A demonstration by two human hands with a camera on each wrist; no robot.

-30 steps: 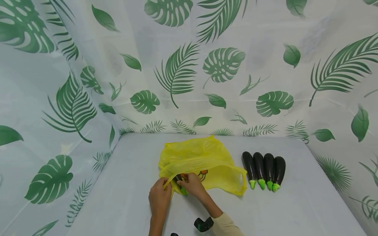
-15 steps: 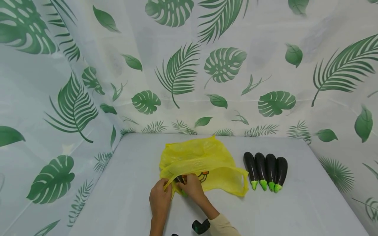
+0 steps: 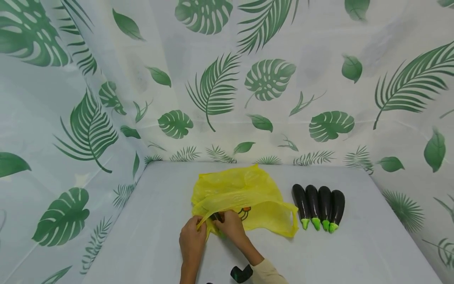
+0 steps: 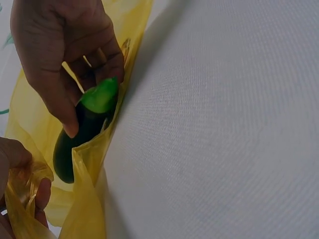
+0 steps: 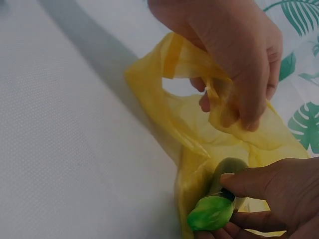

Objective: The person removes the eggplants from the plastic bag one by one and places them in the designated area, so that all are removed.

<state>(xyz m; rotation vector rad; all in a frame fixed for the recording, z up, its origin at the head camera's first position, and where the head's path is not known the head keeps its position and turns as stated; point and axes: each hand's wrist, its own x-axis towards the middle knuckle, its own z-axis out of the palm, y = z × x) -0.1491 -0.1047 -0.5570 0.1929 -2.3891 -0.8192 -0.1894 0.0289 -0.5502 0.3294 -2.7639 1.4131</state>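
Note:
A yellow plastic bag (image 3: pixel 237 183) lies on its side on the white table with its mouth toward me. My left hand (image 3: pixel 191 238) pinches the bag's left handle and lifts that edge. Just inside the mouth, my right hand (image 3: pixel 231 228) holds a dark eggplant (image 4: pixel 65 154) between thumb and fingers. Its green stem end (image 5: pixel 212 214) points out of the bag, as the right wrist view shows. In the head view the bag's edge and my fingers hide most of this eggplant.
Several more eggplants (image 3: pixel 318 207) lie side by side to the right of the bag, stems toward me. The bag's right handle (image 3: pixel 292 221) lies flat on the table. A dark bent object (image 3: pixel 242 273) is beside my right wrist. Leaf-printed cloth (image 3: pixel 220 142) stands behind the table.
The eggplant in my right hand has gone a little deeper into the bag, so less of its green end shows. My left hand keeps its hold on the handle.

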